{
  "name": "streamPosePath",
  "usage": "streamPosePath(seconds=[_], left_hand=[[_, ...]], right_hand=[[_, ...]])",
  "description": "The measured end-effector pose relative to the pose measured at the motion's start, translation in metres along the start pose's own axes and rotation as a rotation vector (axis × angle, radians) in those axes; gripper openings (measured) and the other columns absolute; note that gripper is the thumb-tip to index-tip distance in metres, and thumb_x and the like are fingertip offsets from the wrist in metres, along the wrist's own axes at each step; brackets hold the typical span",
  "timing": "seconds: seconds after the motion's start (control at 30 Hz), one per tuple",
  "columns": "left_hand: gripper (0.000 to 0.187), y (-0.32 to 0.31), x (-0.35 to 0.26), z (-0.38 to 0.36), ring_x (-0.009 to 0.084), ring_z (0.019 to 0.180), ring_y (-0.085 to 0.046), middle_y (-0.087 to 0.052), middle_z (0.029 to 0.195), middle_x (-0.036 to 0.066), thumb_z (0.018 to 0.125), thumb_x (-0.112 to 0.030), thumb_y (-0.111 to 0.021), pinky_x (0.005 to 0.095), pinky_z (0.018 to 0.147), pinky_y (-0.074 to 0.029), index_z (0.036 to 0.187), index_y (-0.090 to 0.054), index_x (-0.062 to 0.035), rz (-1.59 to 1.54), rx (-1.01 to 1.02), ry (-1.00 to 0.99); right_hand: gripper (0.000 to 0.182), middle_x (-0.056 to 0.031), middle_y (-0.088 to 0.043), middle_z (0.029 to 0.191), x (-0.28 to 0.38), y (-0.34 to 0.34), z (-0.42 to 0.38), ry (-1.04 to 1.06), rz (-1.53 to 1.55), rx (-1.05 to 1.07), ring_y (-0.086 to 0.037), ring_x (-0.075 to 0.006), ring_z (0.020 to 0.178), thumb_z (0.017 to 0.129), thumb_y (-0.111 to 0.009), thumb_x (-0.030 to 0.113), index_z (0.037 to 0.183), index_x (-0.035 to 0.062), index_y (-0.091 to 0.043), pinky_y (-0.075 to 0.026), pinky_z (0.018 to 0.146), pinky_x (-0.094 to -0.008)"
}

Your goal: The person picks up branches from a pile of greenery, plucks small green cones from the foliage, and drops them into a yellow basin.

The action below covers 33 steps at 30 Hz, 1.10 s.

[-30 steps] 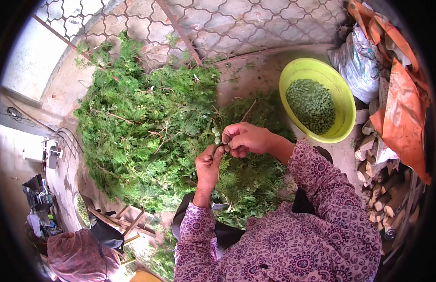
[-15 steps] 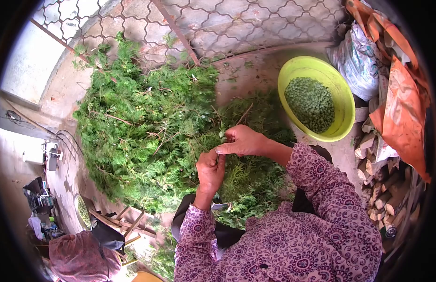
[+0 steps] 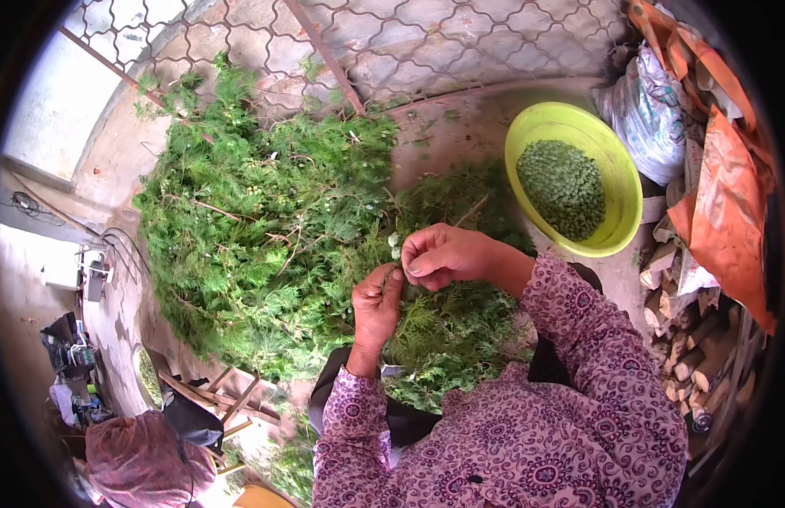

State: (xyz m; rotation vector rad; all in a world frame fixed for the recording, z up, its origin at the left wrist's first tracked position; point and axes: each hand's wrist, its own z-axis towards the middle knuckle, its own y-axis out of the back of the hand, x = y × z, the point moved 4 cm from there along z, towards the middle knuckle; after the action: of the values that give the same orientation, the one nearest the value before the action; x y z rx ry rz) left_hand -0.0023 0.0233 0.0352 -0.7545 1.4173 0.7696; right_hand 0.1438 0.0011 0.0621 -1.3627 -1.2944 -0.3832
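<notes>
both hands pinch a green sprig: the left hand (image 3: 377, 300) low, the right hand (image 3: 443, 252) at its pale tip. the big green branch pile (image 3: 257, 229) lies just behind them and hides the sprig's stem. the yellow bowl (image 3: 612, 161) of green bits sits to the pile's right.

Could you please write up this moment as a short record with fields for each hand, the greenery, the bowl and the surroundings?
left hand: grips a green sprig, fist closed
right hand: fingers pinch at the sprig's tip, by small pale cones
branch pile: leafy green cuttings heaped on the ground
bowl: yellow-green, to the right, holding green cones
firewood: stacked at far right, below an orange cloth
</notes>
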Motion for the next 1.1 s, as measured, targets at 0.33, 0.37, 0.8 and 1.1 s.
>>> streamPosePath(seconds=[0.33, 0.37, 0.8, 1.1], left_hand=[[0.017, -0.003, -0.020, -0.006, 0.0232, 0.058, -0.054, -0.060, 0.072, 0.011, 0.076, -0.006, -0.063, 0.0306, 0.055, -0.045, 0.093, -0.060, -0.0066, 0.678, -0.187, -0.344], [0.017, -0.005, -0.023, -0.006, 0.0267, 0.058, -0.054, -0.061, 0.072, 0.011, 0.075, -0.005, -0.063, 0.0327, 0.055, -0.045, 0.092, -0.060, -0.0069, 0.748, -0.164, -0.330], [0.010, 0.001, -0.001, -0.004, 0.0023, 0.058, -0.039, -0.051, 0.067, -0.004, 0.083, -0.005, -0.056, 0.0181, 0.051, -0.034, 0.091, -0.062, -0.0007, 0.225, -0.102, -0.132], [0.011, 0.000, -0.004, -0.002, 0.0040, 0.060, -0.044, -0.055, 0.068, -0.001, 0.082, -0.004, -0.057, 0.0200, 0.052, -0.038, 0.092, -0.061, 0.0002, 0.352, -0.167, -0.217]], right_hand=[[0.029, -0.0004, -0.052, 0.064, -0.004, 0.006, 0.007, -0.003, -0.286, -0.195, -0.048, -0.0070, 0.053, 0.079, -0.062, 0.031, 0.077, 0.0034, -0.053, -0.036, 0.044, -0.0200], [0.030, 0.0000, -0.051, 0.062, -0.005, 0.006, 0.007, -0.023, -0.333, -0.206, -0.047, -0.0066, 0.051, 0.079, -0.062, 0.032, 0.075, 0.0032, -0.053, -0.035, 0.043, -0.0202], [0.012, -0.0034, -0.054, 0.065, -0.003, 0.007, 0.004, 0.028, 0.293, 0.176, -0.045, -0.0086, 0.047, 0.079, -0.057, 0.016, 0.077, 0.0045, -0.055, -0.032, 0.039, -0.0195], [0.020, -0.0053, -0.053, 0.071, -0.010, 0.022, 0.009, -0.022, 0.079, -0.164, -0.046, -0.0096, 0.048, 0.084, -0.055, 0.024, 0.076, 0.0057, -0.050, -0.030, 0.038, -0.0195]])
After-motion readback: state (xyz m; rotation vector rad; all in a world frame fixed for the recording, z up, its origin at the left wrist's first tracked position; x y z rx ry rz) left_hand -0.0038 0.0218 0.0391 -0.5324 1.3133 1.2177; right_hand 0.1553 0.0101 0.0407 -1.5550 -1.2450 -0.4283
